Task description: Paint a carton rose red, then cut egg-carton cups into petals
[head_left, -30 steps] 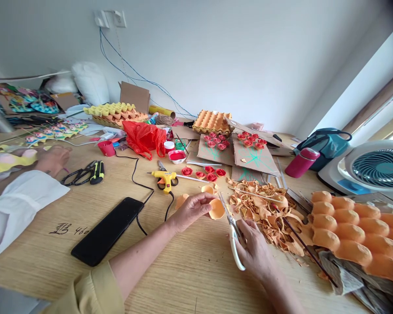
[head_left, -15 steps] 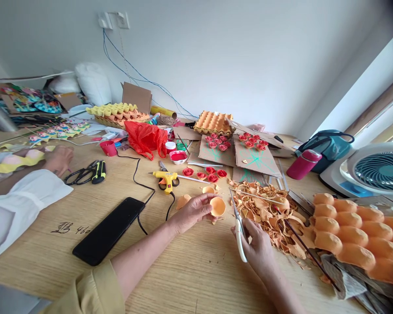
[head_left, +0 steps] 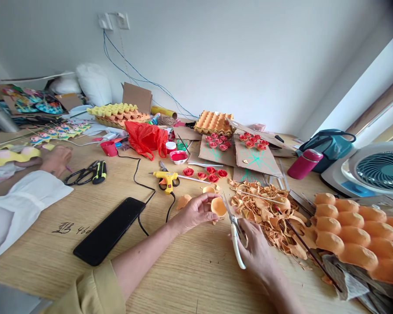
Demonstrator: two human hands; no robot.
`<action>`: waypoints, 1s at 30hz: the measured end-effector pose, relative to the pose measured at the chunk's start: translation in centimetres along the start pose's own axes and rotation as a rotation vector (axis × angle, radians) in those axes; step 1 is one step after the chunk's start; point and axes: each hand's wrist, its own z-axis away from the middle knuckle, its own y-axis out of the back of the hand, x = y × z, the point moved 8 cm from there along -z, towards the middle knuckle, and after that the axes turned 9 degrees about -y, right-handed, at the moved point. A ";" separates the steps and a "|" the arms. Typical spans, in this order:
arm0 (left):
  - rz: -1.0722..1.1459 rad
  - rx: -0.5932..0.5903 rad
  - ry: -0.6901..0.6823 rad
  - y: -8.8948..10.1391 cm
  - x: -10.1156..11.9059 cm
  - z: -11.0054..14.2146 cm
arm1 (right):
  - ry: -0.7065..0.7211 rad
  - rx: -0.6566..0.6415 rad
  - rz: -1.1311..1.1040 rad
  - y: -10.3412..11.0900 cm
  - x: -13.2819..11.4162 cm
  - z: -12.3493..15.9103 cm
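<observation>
Between thumb and fingers, my left hand (head_left: 196,213) pinches a small orange egg-carton cup (head_left: 218,206), its hollow facing me. White-handled scissors (head_left: 236,242) are gripped in my right hand (head_left: 257,246). Their blades are apart and point up and left, right beside the cup's right rim. More cut cups (head_left: 184,201) lie just behind my left hand. A heap of orange carton scraps (head_left: 265,209) spreads beyond my right hand. Several red paper roses (head_left: 212,178) sit on the table farther back.
A yellow glue gun (head_left: 166,179) with its cord and a black phone (head_left: 108,231) lie on the left. Orange egg trays (head_left: 356,231) stand at right, near a pink bottle (head_left: 305,164) and a fan (head_left: 386,170). Another person's hand (head_left: 57,159) works at far left.
My right hand has brought the scissors leftward to the cup's rim. The cup has turned slightly in my left hand. The other person's hand has shifted a little.
</observation>
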 end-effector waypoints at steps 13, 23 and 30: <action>-0.017 -0.060 0.055 0.1 -1.1 0.2 | 0.019 -0.003 0.056 0.2 -0.1 0.1; -0.036 -0.081 0.035 0.3 -0.8 0.2 | 0.051 0.031 0.075 0.6 -0.1 0.1; -0.067 -0.120 0.042 0.4 -0.5 0.2 | 0.063 0.030 0.071 0.5 -0.3 0.1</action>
